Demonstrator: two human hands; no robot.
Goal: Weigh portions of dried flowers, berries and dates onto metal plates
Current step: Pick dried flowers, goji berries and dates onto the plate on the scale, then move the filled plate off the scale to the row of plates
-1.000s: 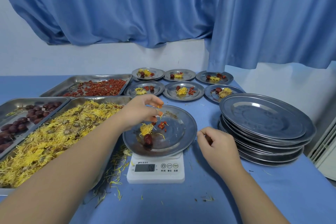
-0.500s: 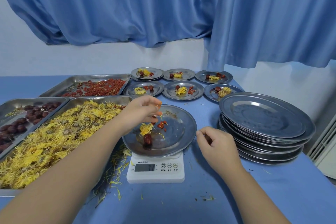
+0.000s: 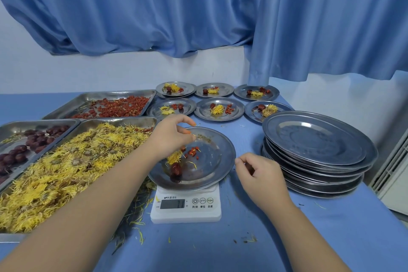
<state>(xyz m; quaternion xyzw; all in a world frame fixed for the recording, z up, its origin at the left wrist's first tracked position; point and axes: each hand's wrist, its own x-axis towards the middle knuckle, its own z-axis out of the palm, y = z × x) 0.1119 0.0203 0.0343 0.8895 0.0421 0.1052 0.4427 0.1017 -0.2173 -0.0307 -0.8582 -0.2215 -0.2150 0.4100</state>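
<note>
Scale (image 3: 186, 205) w/ plate (image 3: 217, 161): my left hand (image 3: 171, 137) above it pinches goji berries (image 3: 188, 132), trickling to hit weight; right hand (image 3: 261, 174) beside, loosely curled, empty.

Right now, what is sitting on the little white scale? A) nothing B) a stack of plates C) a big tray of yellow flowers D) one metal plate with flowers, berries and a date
D: one metal plate rests on the scale, holding all three.

Blue curtains (image 3: 198, 11) over white wall (image 3: 33, 72); white slatted unit (image 3: 395, 172) at rt edge, partly cut off.
</note>
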